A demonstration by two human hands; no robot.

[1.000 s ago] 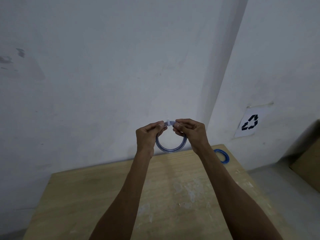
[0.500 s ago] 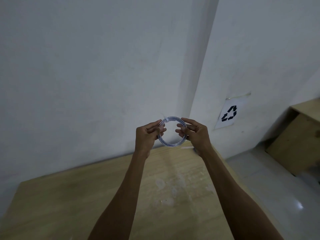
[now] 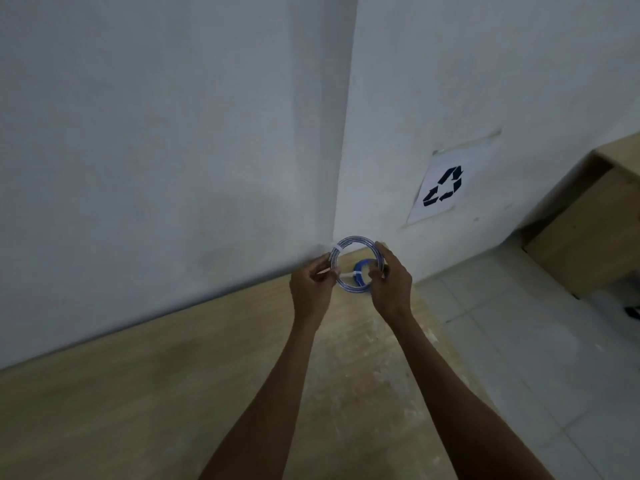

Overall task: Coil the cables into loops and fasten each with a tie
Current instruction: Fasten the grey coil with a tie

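While the white wall point(image 3: 173, 133) fills most of the view, the wooden counter point(image 3: 138, 393) runs beneath it. Above the counter's far right corner, the left hand point(image 3: 311, 289) and right hand point(image 3: 389, 284) hold up a coiled cable point(image 3: 353, 241), fingers clamped on its opposite sides. A white tie point(image 3: 336, 250) binds its upper left. A blue coil point(image 3: 362, 271) lies on the counter behind.
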